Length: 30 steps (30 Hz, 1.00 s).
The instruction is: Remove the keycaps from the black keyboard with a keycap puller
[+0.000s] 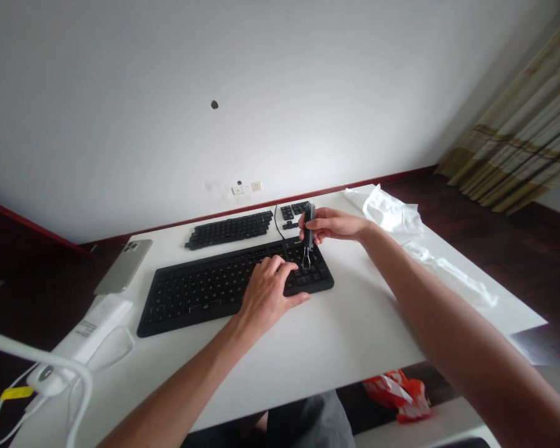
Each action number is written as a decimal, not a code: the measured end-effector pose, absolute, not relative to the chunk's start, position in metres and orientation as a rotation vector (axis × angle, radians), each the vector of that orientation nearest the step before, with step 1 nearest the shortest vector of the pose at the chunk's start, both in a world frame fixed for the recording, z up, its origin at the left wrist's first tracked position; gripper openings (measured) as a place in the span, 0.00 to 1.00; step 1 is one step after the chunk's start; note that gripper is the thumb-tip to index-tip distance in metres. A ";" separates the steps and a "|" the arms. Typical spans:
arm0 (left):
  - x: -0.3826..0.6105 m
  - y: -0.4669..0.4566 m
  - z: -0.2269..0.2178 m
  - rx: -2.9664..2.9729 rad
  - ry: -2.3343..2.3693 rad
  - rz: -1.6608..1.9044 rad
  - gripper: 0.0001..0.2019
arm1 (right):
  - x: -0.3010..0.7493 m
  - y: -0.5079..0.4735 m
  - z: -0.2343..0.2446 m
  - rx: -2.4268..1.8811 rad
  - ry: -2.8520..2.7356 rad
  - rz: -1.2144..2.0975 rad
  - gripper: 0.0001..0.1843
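Note:
A black keyboard [200, 289] lies slightly angled across the white table, most of its keycaps seemingly off. My right hand [329, 224] grips a keycap puller [309, 230] by its black handle, held upright. The puller's wire prongs point down at the number pad on the keyboard's right side; whether they touch a key I cannot tell. Resting on the keyboard just left of the puller is my left hand [271, 286], its fingers loosely extended and the thumb apart. Behind the keyboard, loose black keycaps [231, 229] lie in rows, with smaller groups of keycaps [288, 212] to their right.
On the left sit a phone [124, 266], a white power strip [86, 326] and a white curved tube [42, 356]. Crumpled clear plastic [387, 208] lies at the right rear, more plastic wrap [452, 274] nearer. An orange bag [399, 395] is below the table's front edge.

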<state>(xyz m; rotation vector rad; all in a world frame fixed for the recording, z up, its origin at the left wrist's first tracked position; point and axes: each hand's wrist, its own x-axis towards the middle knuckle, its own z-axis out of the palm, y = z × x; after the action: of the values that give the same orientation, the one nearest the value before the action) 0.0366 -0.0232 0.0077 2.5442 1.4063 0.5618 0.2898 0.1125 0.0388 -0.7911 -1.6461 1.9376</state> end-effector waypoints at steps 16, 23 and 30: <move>0.042 -0.025 0.008 2.434 1.409 0.571 0.26 | 0.298 0.110 0.046 -0.923 -1.697 1.814 0.18; 0.044 -0.025 0.007 2.403 1.400 0.588 0.26 | 0.289 0.109 0.048 -0.956 -1.824 1.853 0.19; 0.045 -0.026 0.008 2.421 1.414 0.576 0.25 | 0.289 0.108 0.049 -0.922 -1.860 1.901 0.20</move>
<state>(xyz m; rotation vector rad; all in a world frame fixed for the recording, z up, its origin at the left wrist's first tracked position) 0.0450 -0.0264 0.0081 2.4206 1.4143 0.5760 0.2886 0.1080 0.0492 -0.9223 -1.8604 1.9009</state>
